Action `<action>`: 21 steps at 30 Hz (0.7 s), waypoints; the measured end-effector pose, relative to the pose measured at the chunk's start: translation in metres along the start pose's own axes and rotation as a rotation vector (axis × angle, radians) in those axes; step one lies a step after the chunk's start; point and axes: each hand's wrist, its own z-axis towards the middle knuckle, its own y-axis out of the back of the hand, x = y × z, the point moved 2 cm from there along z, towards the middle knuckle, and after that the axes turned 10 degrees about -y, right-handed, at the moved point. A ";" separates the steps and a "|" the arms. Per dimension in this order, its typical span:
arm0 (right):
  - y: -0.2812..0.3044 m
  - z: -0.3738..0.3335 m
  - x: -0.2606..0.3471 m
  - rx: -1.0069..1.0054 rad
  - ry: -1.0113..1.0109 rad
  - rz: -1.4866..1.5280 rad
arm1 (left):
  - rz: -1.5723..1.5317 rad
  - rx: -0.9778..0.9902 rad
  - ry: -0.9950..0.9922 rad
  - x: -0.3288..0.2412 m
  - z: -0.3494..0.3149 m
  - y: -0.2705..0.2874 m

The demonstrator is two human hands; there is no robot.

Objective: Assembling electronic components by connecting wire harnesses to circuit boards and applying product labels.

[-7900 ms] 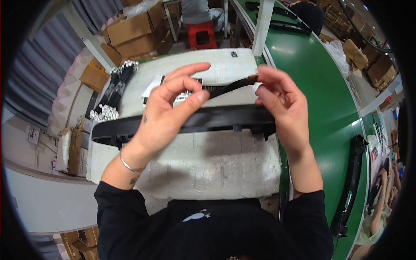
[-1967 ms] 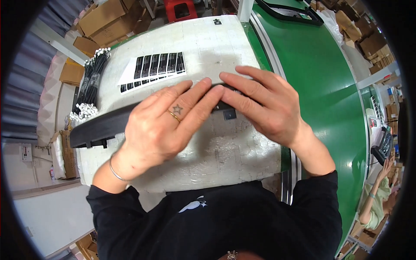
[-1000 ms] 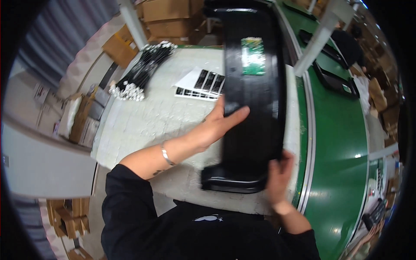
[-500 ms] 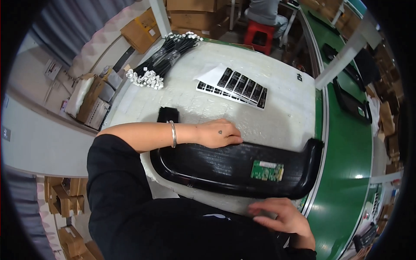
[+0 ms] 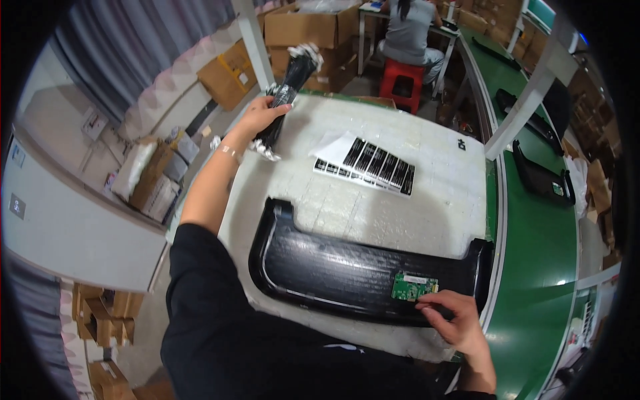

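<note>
My left hand is closed around a bundle of black cables with white connector ends, lifted and tilted at the table's far left. In front of me lies a long black plastic shell, its two raised ends pointing away from me. On its right part rests a small green circuit board. At the board's lower right edge is my right hand, thumb and forefinger pinched together. Whatever may be between those fingertips is too small to make out.
Sheets of black labels lie mid-table on the white, plastic-covered top. Along the right runs a green conveyor carrying more black shells. A white post rises beside it. Beyond, a person sits on a red stool near cardboard boxes.
My left hand has left the shell's far edge, reached forward left and picked up the cable bundle. My right hand has moved up to the circuit board and its fingers have come together.
</note>
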 end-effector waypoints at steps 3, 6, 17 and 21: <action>0.015 0.022 0.009 -0.106 0.076 0.000 | -0.997 0.214 -0.046 -0.083 -0.038 -0.014; 0.021 0.057 0.042 -0.220 0.295 -0.049 | -1.259 0.454 -0.209 -0.150 -0.085 -0.044; 0.045 0.095 0.091 -0.677 0.589 0.111 | -1.758 1.013 -0.106 -0.234 -0.149 -0.147; 0.054 0.100 0.088 -0.119 0.293 0.682 | -2.000 1.390 -0.095 -0.248 -0.148 -0.170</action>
